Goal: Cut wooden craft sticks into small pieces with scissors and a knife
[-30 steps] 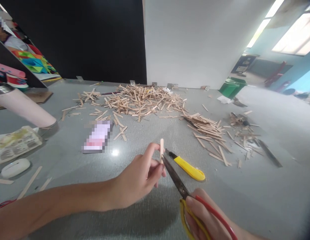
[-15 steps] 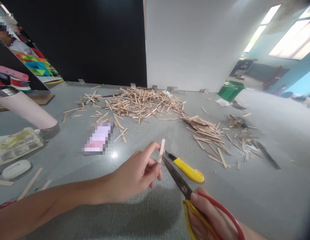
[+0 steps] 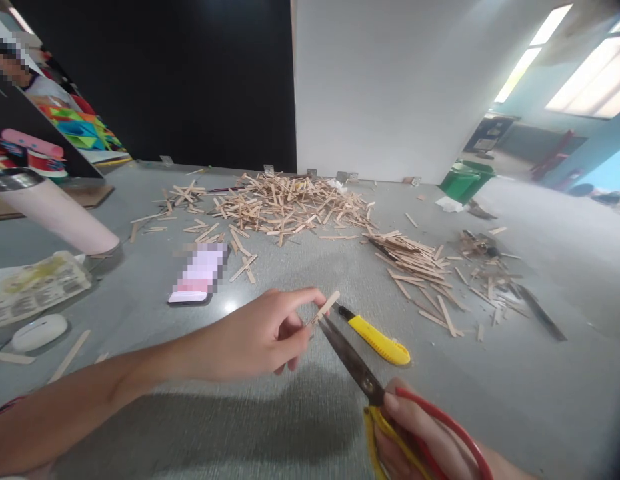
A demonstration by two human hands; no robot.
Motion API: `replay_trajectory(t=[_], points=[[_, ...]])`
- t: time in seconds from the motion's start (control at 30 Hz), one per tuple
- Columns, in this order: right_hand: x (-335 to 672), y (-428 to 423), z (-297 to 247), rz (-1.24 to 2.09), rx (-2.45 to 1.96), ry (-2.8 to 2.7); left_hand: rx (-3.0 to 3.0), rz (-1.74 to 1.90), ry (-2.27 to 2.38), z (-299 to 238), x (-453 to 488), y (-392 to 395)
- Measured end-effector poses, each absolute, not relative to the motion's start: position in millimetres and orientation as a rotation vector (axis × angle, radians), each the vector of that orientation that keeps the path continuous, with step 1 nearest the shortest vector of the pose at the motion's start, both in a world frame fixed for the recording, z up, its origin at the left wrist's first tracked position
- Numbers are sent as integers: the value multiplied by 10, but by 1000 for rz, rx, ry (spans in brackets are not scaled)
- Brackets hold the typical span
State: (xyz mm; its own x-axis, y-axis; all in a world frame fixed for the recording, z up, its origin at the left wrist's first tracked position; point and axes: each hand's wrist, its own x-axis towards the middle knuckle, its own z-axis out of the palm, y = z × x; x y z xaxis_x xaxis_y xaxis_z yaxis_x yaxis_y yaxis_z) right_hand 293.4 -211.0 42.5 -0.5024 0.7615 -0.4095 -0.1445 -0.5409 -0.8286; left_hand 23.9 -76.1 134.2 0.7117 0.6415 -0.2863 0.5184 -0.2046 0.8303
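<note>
My left hand (image 3: 263, 333) pinches a short wooden craft stick (image 3: 326, 309) by its lower end, the rounded end slanting up to the right. In my right hand (image 3: 415, 427) is a pair of scissors (image 3: 357, 367) with one red and one yellow handle. The dark blades look closed or nearly so, and their tips meet the stick close to my left fingertips. Just beyond the blades a yellow box cutter (image 3: 380, 340) lies on the grey table (image 3: 240, 427).
A big heap of craft sticks (image 3: 290, 207) lies at the back, a neater pile (image 3: 410, 257) right of it. A phone (image 3: 200, 270), a pink tumbler (image 3: 65, 213) and a white mouse (image 3: 40, 332) are on the left. A loose blade (image 3: 543, 313) and a green bin (image 3: 465, 180) are on the right.
The craft stick has tipped from nearly upright to slanting right as my left hand turned and shifted slightly left. The scissors stay at the stick, almost unmoved.
</note>
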Motion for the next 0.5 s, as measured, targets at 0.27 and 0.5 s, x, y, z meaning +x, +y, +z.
replay_trajectory(t=[0.27, 0.5], points=[[2946, -1960, 558, 2014, -1060, -1353, 2139, 126, 898, 1395, 134, -750], [2955, -1880, 572, 2041, -1099, -1497, 2151, 201, 946, 1400, 81, -796]])
